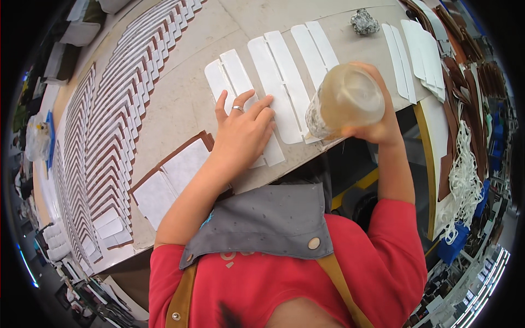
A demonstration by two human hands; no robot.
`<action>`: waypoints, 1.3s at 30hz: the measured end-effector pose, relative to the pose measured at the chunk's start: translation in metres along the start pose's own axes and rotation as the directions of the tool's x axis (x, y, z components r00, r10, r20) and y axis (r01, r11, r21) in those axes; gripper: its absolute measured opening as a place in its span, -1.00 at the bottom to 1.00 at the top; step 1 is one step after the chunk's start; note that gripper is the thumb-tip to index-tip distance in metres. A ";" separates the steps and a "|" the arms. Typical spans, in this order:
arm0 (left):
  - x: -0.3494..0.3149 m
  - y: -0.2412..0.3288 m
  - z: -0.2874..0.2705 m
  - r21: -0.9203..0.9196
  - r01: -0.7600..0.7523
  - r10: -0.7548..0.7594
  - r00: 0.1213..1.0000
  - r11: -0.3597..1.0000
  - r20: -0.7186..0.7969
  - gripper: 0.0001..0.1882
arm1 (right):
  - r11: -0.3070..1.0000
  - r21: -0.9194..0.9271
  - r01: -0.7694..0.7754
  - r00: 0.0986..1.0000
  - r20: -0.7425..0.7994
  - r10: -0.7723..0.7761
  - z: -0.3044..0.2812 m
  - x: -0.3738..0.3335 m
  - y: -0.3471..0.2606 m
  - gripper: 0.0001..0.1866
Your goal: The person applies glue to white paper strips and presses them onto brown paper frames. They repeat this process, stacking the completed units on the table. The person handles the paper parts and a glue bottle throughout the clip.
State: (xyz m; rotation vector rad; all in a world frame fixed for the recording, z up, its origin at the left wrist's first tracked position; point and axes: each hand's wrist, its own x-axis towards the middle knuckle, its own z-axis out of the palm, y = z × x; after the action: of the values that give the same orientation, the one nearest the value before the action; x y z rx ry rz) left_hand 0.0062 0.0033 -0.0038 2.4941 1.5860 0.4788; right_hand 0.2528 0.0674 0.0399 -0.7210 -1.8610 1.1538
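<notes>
My left hand (243,128), with a ring on one finger, lies flat with fingers spread on a pair of white strips (235,82) on the grey worktable (180,93). My right hand (380,128) grips a clear plastic bottle (344,101) of yellowish liquid, tilted with its tip down on the lower end of the middle white strips (281,82). A third pair of white strips (314,44) lies further right.
Long overlapping rows of white-and-brown pieces (109,120) cover the left of the table. Brown pieces with white panels (169,180) lie near the front edge. A crumpled grey wad (364,22), more white strips (407,54) and white cords (465,186) are at right.
</notes>
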 end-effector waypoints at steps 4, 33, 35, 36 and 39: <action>-0.001 -0.001 0.001 -0.024 -0.009 0.008 1.000 1.000 -0.022 -0.87 | 0.990 -0.142 0.025 0.997 0.076 -0.015 -0.008 0.001 -0.012 -0.07; -0.001 -0.003 0.003 -0.009 -0.013 0.012 1.000 1.000 -0.023 -0.85 | 1.000 -0.006 0.001 0.875 -0.485 -0.003 -0.012 0.112 0.081 -0.44; -0.001 -0.003 0.003 -0.011 -0.014 0.014 1.000 1.000 -0.020 -0.85 | 1.000 0.020 -0.023 0.864 -0.502 0.030 -0.016 0.110 0.082 -0.46; -0.001 -0.003 0.003 -0.011 -0.014 0.014 1.000 1.000 -0.020 -0.84 | 0.999 0.035 -0.032 0.870 -0.492 0.045 -0.017 0.108 0.082 -0.47; -0.001 -0.002 0.003 -0.007 -0.014 0.013 1.000 1.000 -0.018 -0.84 | 0.996 0.062 -0.064 0.879 -0.468 0.086 -0.021 0.098 0.081 -0.51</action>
State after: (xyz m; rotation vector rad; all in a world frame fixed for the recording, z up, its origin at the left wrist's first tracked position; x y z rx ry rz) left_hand 0.0050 0.0032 -0.0072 2.5036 1.5719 0.5095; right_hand 0.2258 0.1881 0.0052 -0.9597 -1.4022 0.9568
